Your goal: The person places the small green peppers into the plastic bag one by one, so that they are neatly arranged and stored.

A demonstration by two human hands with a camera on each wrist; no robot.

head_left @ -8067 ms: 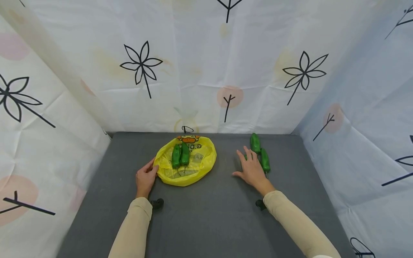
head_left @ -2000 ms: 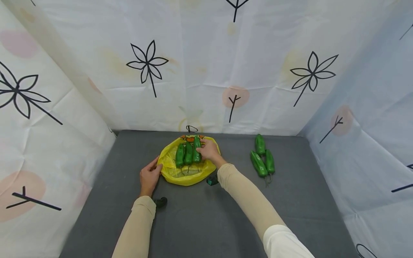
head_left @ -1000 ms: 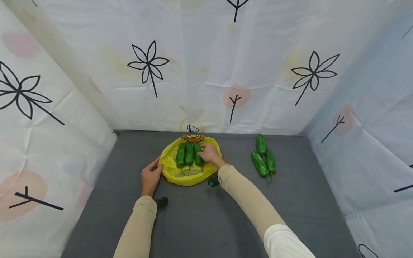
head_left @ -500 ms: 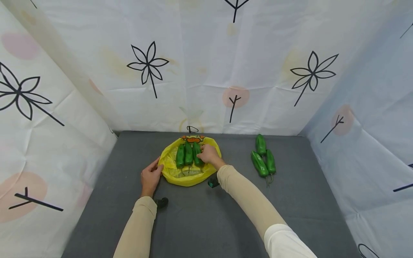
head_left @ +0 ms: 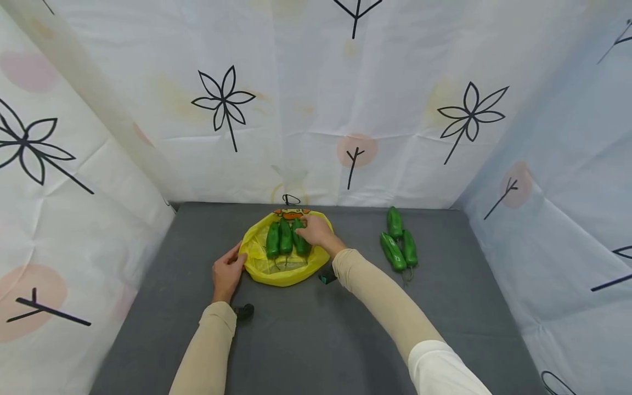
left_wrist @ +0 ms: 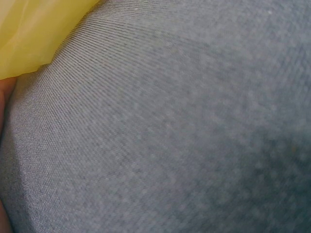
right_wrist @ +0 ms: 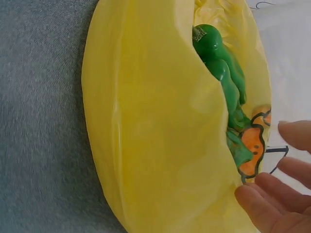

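“Green peppers (head_left: 286, 237), three of them side by side, lie inside the yellow bag (head_left: 283, 278), its mouth spread wide on the grey counter (head_left: 296, 340).”

“Who has hold of the bag?”

“The left hand (head_left: 227, 274). It pinches the rim at the bag's left side, thumb over the yellow plastic. The left wrist view catches only a bit of finger under the edge.”

“And the right hand (head_left: 315, 230)?”

“Over the bag's right side, just beside the rightmost pepper. Seen from the right wrist, its thumb stands well apart from the fingers, so it's loosely spread and grips nothing.”

“Do the fingertips touch that pepper?”

“Hard to say; the hand covers the spot from above.”

“Any peppers outside the bag?”

“Three more peppers (head_left: 393, 251), bunched together on the counter, well to the right of the bag. Two have their stems toward the person.”

“What's around all this?”

“A white curtain (head_left: 296, 109) with black leaf outlines stands behind the counter, and an orange printed figure (head_left: 291, 214) shows at the bag's far rim”
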